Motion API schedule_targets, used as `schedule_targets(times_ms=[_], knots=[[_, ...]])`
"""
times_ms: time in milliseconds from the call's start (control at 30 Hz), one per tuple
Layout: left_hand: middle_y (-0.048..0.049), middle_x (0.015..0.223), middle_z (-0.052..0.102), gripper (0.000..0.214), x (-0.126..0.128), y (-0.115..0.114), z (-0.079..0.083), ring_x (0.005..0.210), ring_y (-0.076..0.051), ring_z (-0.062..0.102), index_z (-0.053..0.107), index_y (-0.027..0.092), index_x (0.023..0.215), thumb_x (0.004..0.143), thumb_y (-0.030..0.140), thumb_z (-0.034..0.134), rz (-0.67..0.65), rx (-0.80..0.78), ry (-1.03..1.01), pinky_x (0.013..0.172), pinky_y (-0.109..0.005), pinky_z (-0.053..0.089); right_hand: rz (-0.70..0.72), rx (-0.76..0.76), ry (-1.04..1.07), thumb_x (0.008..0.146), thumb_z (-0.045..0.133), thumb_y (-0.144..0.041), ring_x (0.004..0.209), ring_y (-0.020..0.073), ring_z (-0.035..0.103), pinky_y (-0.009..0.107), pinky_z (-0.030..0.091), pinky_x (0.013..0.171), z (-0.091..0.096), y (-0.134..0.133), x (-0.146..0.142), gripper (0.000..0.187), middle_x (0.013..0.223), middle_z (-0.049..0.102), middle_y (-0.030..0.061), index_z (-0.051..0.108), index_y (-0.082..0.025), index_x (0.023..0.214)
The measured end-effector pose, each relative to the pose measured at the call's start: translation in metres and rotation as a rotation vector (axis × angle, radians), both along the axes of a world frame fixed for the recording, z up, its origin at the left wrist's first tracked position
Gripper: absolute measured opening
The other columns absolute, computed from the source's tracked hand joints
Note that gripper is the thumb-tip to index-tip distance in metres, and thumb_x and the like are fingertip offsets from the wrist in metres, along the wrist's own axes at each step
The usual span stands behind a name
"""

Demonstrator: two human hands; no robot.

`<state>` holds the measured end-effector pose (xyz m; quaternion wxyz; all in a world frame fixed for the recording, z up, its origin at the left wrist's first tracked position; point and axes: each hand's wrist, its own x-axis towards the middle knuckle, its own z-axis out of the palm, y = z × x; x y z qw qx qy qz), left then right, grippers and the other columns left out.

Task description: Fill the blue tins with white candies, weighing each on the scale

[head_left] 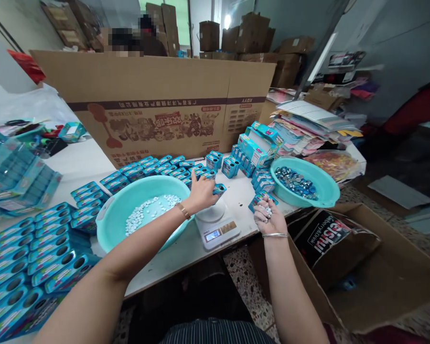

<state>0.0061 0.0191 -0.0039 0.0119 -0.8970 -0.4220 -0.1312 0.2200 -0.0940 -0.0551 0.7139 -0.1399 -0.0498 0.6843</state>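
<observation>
Your right grip [271, 218] is curled round a small handful of white pellets [268, 212], some peeping out, and it's right by the front edge of the worktop [175, 268], a small blue box [261, 197] just behind it! Across to your left grip [203, 191], index finger stretched out, up by the white scale [218, 238] with its display lit; another blue packet [220, 189] is right at that hand, though whether you're pinching it, I cannot tell! Left of the scale sits the turquoise basin [105, 234], loose pellets [138, 220] scattered over its bottom. Out right, a second basin [327, 191] carries shiny round pieces [296, 182], and rows of holed blue boxes [53, 239] flank you on the left, a big brown carton [172, 79] standing behind the lot
</observation>
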Motion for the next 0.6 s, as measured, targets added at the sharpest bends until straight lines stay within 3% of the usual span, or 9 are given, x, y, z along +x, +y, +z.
schedule_targets(times_ms=[200,267,333,400,467,600], knots=[[-0.0124,0.092,0.070,0.027,0.002,-0.002,-0.013,0.104,-0.032,0.058,0.064,0.014,0.095,0.078,0.034,0.054,0.024,-0.088,0.092,0.110,-0.063,0.007,-0.003,-0.027,-0.003,0.091,0.048,-0.019,0.039,0.0050,0.041,0.014,0.029,0.031,0.001,0.010,-0.006,0.009,0.056,0.047,-0.0076,0.052,-0.020,0.083],[-0.0176,0.109,0.066,0.049,-0.003,-0.004,-0.012,0.116,-0.036,0.051,0.059,0.010,0.113,0.074,0.040,0.063,0.071,-0.120,0.130,0.110,-0.063,0.007,0.011,-0.040,-0.003,0.091,0.047,-0.019,0.038,0.0049,0.040,0.014,0.029,0.031,0.001,0.015,-0.007,0.011,0.055,0.047,-0.0075,0.052,-0.020,0.082],[-0.0240,0.137,0.046,0.091,-0.012,-0.006,-0.005,0.134,-0.040,0.031,0.037,0.008,0.137,0.063,0.049,0.072,0.123,-0.100,0.086,0.110,-0.064,0.007,0.027,-0.049,-0.005,0.091,0.046,-0.019,0.038,0.0049,0.039,0.014,0.030,0.031,0.003,0.020,-0.007,0.012,0.056,0.047,-0.0073,0.052,-0.020,0.081],[-0.0243,0.153,0.016,0.121,-0.025,-0.007,0.005,0.142,-0.041,0.007,0.009,0.009,0.147,0.057,0.057,0.074,0.177,-0.051,-0.032,0.110,-0.064,0.006,0.029,-0.064,-0.004,0.091,0.045,-0.019,0.039,0.0051,0.040,0.014,0.030,0.031,0.005,0.026,-0.008,0.014,0.057,0.047,-0.0069,0.052,-0.020,0.080],[-0.0223,0.156,0.004,0.126,-0.040,-0.010,0.014,0.143,-0.039,-0.001,-0.006,0.011,0.148,0.061,0.063,0.070,0.213,-0.030,-0.145,0.110,-0.064,0.005,0.020,-0.086,-0.015,0.092,0.043,-0.019,0.040,0.0053,0.041,0.014,0.030,0.031,0.008,0.032,-0.009,0.016,0.057,0.047,-0.0064,0.052,-0.021,0.079],[-0.0227,0.155,0.009,0.119,-0.065,-0.017,0.014,0.143,-0.040,0.002,-0.011,0.014,0.148,0.069,0.064,0.064,0.233,-0.073,-0.231,0.109,-0.065,0.005,0.027,-0.088,-0.110,0.091,0.045,-0.019,0.039,0.0044,0.038,0.013,0.028,0.032,0.015,0.048,-0.016,0.015,0.055,0.044,-0.0071,0.051,-0.021,0.077]])
